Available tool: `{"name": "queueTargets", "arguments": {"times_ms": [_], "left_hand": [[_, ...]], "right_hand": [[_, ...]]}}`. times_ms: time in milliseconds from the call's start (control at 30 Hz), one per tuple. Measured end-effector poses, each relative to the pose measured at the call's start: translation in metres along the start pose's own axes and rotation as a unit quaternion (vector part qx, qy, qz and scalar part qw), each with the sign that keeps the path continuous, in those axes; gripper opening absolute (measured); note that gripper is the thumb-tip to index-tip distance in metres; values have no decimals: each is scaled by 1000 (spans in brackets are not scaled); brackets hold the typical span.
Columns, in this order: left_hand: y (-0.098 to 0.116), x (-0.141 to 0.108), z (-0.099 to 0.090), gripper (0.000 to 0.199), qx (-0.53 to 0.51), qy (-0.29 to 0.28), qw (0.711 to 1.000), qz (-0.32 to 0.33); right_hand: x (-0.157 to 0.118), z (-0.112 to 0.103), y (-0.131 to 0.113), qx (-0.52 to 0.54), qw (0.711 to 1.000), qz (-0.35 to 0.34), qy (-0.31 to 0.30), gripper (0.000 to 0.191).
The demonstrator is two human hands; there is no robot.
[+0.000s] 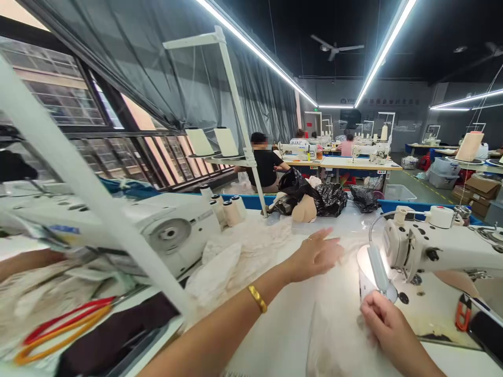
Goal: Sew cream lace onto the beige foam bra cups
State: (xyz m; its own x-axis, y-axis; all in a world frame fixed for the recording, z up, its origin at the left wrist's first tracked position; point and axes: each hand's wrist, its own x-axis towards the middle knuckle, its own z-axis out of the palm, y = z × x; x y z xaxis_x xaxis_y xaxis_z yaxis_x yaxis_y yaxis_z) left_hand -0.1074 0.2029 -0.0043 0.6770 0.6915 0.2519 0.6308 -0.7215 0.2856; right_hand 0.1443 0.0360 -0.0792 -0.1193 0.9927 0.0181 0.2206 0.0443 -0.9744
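Note:
My left hand is stretched out flat over the white table, fingers extended and slightly blurred, with a gold bangle on its wrist. It is nearest to sheer off-white fabric spread over the tabletop. My right hand has its fingers curled together at the fabric's right side, just below a lit lamp. What its fingertips pinch, if anything, is hidden. Right of that hand stands a white sewing machine. More pale lace fabric lies heaped to the left of my left hand.
A second sewing machine stands at left, where another person's arm reaches in. Thread cones, black plastic bags and a thread stand are ahead. Orange snips lie at right. A co-worker sits beyond.

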Motion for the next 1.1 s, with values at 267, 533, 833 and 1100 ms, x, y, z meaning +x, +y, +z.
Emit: {"name": "queueTargets", "arguments": {"times_ms": [267,533,833,1100], "left_hand": [[-11,0,5,37,2,82,989,-123],[22,0,-39,14,-20,159,974,-158],[104,-54,-23,12,-243,-17,951,-192],[135,-56,-13,4,-136,-111,974,-145]], "right_hand": [[7,-1,-2,6,1000,-22,1,41],[4,-4,-41,27,999,-9,31,40],[-4,-13,-30,117,991,26,54,46],[-22,-14,-34,118,992,3,47,42]]}}
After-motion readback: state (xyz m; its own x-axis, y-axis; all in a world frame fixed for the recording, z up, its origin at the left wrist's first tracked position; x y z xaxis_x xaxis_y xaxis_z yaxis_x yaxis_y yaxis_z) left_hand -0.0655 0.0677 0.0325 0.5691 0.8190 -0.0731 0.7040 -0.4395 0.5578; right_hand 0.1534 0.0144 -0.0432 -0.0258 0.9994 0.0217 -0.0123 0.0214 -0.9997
